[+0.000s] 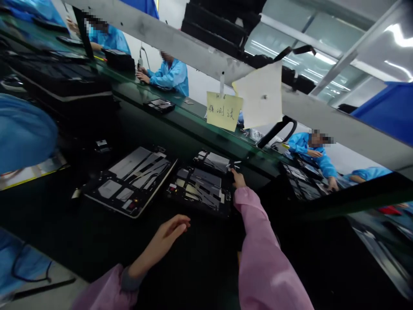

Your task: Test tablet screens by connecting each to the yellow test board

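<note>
Two opened tablet-like devices lie on the dark bench. The left device [130, 181] has pale internal panels and a light rim. The right device [201, 185] shows dark boards and ribbon cables. My right hand [238, 178], in a pink sleeve, reaches to the right device's far right corner; its fingers are pinched at a small white-tipped part [232, 165] there. My left hand [171, 234] hovers over the bench just in front of the right device, fingers loosely curled and together, holding nothing that I can see.
A green conveyor strip [193, 118] runs behind the devices, carrying a small device [159, 105]. A yellow note [224, 111] and white paper [261, 97] hang from a grey beam. Several people in blue coats work across the line. A blue sleeve [22, 133] sits at left.
</note>
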`<action>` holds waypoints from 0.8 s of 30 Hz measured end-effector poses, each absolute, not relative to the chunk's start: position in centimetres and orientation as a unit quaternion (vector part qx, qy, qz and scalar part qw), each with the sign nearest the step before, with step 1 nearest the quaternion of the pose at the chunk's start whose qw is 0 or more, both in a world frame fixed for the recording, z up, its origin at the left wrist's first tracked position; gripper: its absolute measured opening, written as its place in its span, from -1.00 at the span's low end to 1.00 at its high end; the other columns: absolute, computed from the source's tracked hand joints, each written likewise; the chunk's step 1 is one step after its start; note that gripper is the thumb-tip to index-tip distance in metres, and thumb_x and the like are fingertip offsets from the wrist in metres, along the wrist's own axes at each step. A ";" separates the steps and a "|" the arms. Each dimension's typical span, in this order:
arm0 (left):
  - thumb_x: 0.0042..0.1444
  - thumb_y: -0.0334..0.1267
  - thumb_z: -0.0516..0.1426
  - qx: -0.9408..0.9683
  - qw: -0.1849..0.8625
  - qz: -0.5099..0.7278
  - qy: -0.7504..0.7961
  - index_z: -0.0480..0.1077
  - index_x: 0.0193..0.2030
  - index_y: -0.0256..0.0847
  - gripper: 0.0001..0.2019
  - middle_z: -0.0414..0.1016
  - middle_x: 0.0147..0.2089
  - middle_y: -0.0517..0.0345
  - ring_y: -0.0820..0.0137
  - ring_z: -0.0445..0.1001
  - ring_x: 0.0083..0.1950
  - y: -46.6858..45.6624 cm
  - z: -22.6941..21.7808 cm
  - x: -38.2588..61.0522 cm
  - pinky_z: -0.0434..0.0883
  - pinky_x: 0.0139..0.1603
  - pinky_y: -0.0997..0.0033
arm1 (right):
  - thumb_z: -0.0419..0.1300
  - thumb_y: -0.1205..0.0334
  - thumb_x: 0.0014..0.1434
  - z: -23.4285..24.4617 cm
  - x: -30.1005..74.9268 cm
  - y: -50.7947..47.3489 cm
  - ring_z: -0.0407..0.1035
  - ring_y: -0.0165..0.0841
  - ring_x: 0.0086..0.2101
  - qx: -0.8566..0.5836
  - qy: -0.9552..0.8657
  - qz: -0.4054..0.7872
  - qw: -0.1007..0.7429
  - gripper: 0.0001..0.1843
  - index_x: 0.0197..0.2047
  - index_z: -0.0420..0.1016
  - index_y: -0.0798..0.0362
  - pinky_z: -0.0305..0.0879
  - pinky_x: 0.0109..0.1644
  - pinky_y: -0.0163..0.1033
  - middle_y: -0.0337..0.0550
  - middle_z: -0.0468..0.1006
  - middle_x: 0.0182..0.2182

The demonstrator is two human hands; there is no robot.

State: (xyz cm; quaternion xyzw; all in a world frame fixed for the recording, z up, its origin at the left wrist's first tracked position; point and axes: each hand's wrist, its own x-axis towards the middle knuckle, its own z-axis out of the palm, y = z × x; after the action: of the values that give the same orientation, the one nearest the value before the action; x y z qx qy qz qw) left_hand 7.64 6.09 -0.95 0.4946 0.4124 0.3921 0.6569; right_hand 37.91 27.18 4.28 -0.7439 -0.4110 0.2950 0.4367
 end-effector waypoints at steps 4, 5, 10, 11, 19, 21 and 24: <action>0.09 0.03 0.14 0.436 0.635 0.455 0.447 0.29 0.13 -0.15 -0.50 0.40 0.14 -0.07 0.20 0.41 0.10 6.8 -1.4 7.9 0.34 0.10 0.20 | 0.16 0.11 0.26 3.4 38.0 24.7 0.44 -0.32 -0.20 -0.750 -0.396 0.334 0.410 -0.73 -0.12 0.47 0.15 0.42 -0.12 -0.15 -0.06 0.52 -0.18; 0.07 0.03 0.16 0.410 0.638 0.469 0.453 0.26 0.14 -0.14 -0.47 0.36 0.17 -0.09 0.18 0.40 0.12 7.0 -1.5 8.0 0.34 0.10 0.17 | 0.16 0.10 0.24 3.2 38.0 23.4 0.45 -0.32 -0.26 -0.747 -0.395 0.349 0.405 -0.74 -0.22 0.50 0.15 0.42 -0.18 -0.18 -0.06 0.54 -0.28; 0.04 -0.01 0.20 0.325 0.668 0.514 0.429 0.19 0.01 -0.14 -0.53 0.39 0.11 -0.08 0.18 0.42 0.13 7.9 -1.2 8.9 0.36 0.10 0.10 | 0.30 0.16 0.00 3.6 36.1 18.0 0.38 -0.40 -0.49 -0.697 -0.415 0.414 0.413 -0.82 -0.43 0.49 0.12 0.30 -0.42 -0.33 -0.24 0.48 -0.56; 0.04 -0.03 0.20 0.320 0.671 0.522 0.419 0.18 -0.01 -0.13 -0.56 0.41 0.08 -0.05 0.19 0.42 0.13 7.9 -1.0 9.0 0.35 0.11 0.10 | 0.32 0.20 -0.04 4.1 35.4 17.5 0.36 -0.43 -0.51 -0.686 -0.418 0.418 0.424 -0.83 -0.39 0.49 0.12 0.27 -0.44 -0.35 -0.27 0.48 -0.55; 0.09 0.00 0.18 0.349 0.688 0.517 0.370 0.24 -0.15 -0.15 -0.66 0.49 -0.06 0.02 0.15 0.47 0.09 3.6 2.2 8.3 0.31 0.16 0.07 | 0.29 0.10 -0.04 8.2 34.7 7.7 0.42 -0.40 -0.41 -0.593 -0.413 0.456 0.519 -0.56 -0.07 0.46 0.04 0.32 -0.37 -0.33 -0.23 0.56 -0.33; 0.09 0.05 0.18 0.394 0.705 0.464 0.363 0.27 -0.17 -0.16 -0.65 0.51 -0.05 -0.04 0.11 0.47 0.10 0.1 2.2 7.5 0.32 0.16 0.06 | 0.30 0.07 0.00 7.0 35.4 2.6 0.46 -0.34 -0.31 -0.578 -0.393 0.463 0.546 -0.52 0.00 0.44 0.01 0.37 -0.27 -0.29 -0.18 0.58 -0.21; 0.11 0.09 0.15 0.443 0.728 0.349 0.390 0.33 -0.14 -0.15 -0.64 0.47 0.06 -0.08 0.11 0.44 0.13 -5.6 0.9 5.4 0.34 0.16 0.10 | 0.27 0.01 0.05 3.6 35.5 -3.9 0.48 -0.24 -0.18 -0.630 -0.368 0.434 0.528 -0.47 0.08 0.43 0.00 0.40 -0.15 -0.20 -0.12 0.57 -0.12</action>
State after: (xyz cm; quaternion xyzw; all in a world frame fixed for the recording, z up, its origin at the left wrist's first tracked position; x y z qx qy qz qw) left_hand 5.38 -5.60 0.87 0.4428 0.3902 0.3492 0.7278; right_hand 35.50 -3.93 3.61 -0.6297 -0.3681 0.4344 0.5284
